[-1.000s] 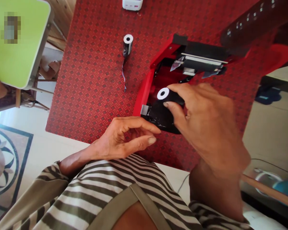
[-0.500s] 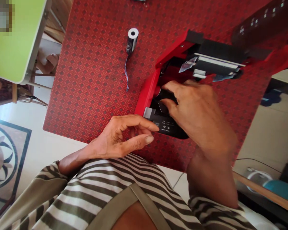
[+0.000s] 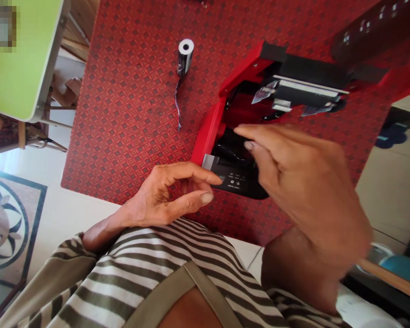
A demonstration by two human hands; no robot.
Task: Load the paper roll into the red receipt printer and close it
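A red label printer point(image 3: 210, 125) lies with its lid raised on the red patterned tablecloth. Inside its compartment sits a dark roll point(image 3: 233, 142), partly covered by my right hand point(image 3: 299, 175). That hand hovers over the compartment's right side, thumb and index finger slightly apart, holding nothing I can see. My left hand point(image 3: 179, 193) is open in a loose curve, its index fingertip at the corner of the printer's black button panel point(image 3: 237, 180). The raised lid point(image 3: 307, 77) carries a black roller and bits of shiny film.
A black ribbon roll with a white core point(image 3: 185, 59) rests on the tablecloth point(image 3: 130, 91), its loose tail trailing toward me. A dark shiny cylinder point(image 3: 372, 34) is at the upper right. A green table point(image 3: 27, 64) stands at the left.
My right hand has lowered the black roll into the printer's compartment, let go and drawn back up and right. My left hand has stayed nearly in place. The view has shifted slightly.
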